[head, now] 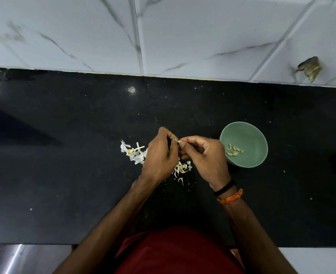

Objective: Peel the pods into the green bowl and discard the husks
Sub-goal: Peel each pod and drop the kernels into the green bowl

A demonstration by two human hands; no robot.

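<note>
Both hands, left hand (159, 155) and right hand (204, 155), pinch one small pale pod (180, 142) just left of the round green bowl (242, 131), nearest the right hand.

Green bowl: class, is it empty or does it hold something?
Not empty. The green bowl stands upright on the black counter, with a few pale peeled pieces lying inside.

Left hand (159, 155) and right hand (204, 155) meet fingertip to fingertip, fingers curled.
</note>
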